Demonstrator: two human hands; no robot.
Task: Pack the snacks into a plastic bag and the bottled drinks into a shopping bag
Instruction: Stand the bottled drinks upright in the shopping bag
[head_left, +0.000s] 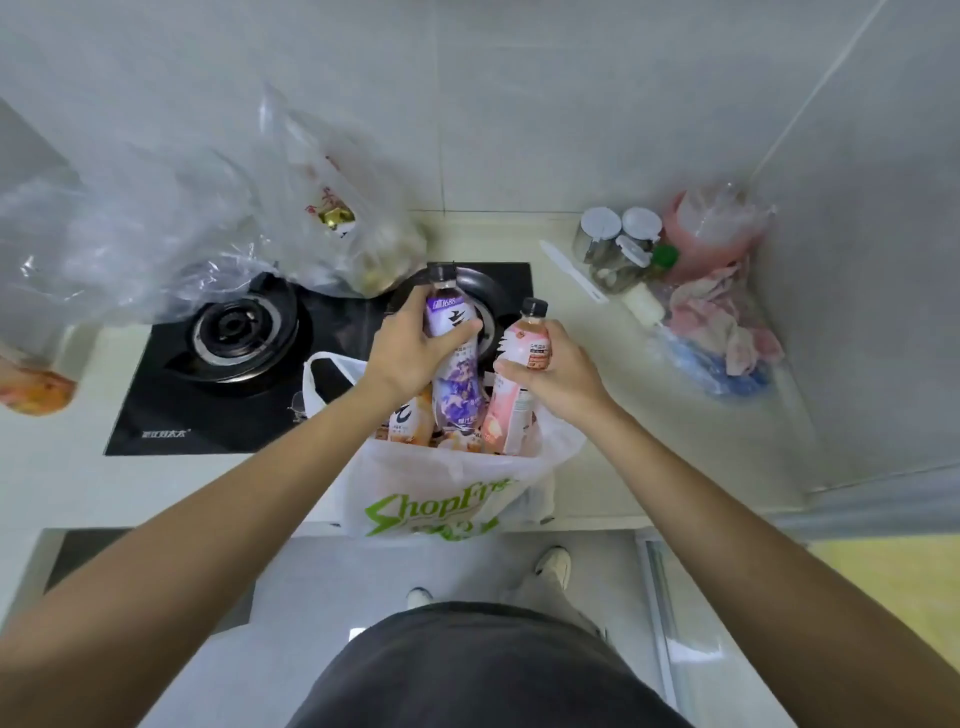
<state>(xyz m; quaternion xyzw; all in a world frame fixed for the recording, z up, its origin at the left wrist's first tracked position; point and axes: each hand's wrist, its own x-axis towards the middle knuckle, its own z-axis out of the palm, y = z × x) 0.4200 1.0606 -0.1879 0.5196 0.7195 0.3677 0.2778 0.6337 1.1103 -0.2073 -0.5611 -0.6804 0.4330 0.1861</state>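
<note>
Both hands (410, 353) round bottles (452, 364) in shopping bag (436, 499).

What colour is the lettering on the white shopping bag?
Green, on the shopping bag, seen in the head view.

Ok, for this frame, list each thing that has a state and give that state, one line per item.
left hand: grips the purple bottle
right hand: grips the pink bottle
purple bottle: capped, lower end in the bag
pink bottle: capped, lower end in the bag
shopping bag: open, upright on the counter edge, bottles inside
clear plastic bag: open, upright, snacks inside
left burner: unlit
spice jars: lids on
</note>
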